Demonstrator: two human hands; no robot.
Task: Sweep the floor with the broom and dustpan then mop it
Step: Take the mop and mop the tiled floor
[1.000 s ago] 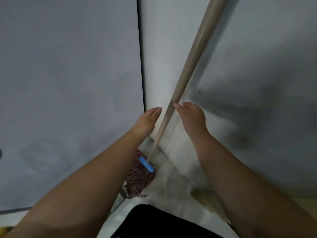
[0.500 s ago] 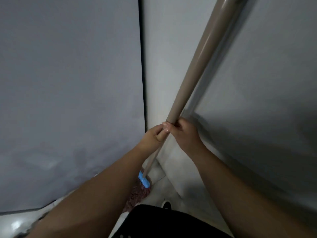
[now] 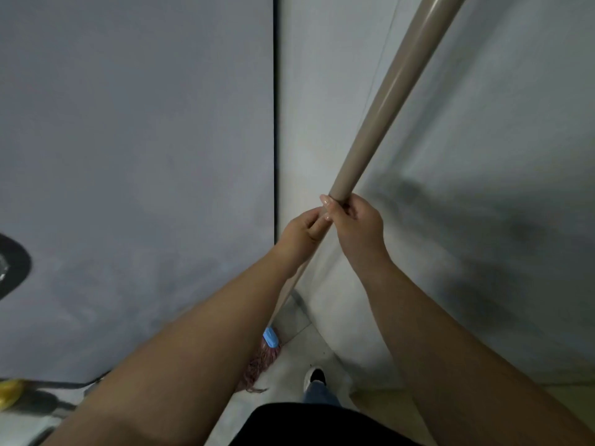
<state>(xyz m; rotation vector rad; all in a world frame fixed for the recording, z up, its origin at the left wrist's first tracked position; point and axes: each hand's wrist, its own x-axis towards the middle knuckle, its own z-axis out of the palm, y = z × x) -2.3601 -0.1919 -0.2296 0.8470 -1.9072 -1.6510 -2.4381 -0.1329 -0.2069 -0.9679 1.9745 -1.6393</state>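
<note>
Head view, looking down into a corner of grey walls: we have both hands on the long, smooth beige-grey mop pole, which leans up and to the right, out of the top of the frame. Our right hand wraps its fingers round the pole; our left hand curls round it just below, the two touching. Far down the pole, the blue plastic collar joins the pinkish-red string mop head, which rests on the pale floor in the corner, beside our white-toed shoe.

We judge the pole stiff and fairly light but slick, with the weight at the soft, floppy head, heavier still if wet. A mid-pole hold like this one should control it best, hands spread a little further apart for leverage.

Compared with a second ago, our hands, then straight-fingered on either side of the pole and apart from each other, have closed on it and met. The view has also shifted: the mop head sits lower in the frame and the shoe has come into sight.
</note>
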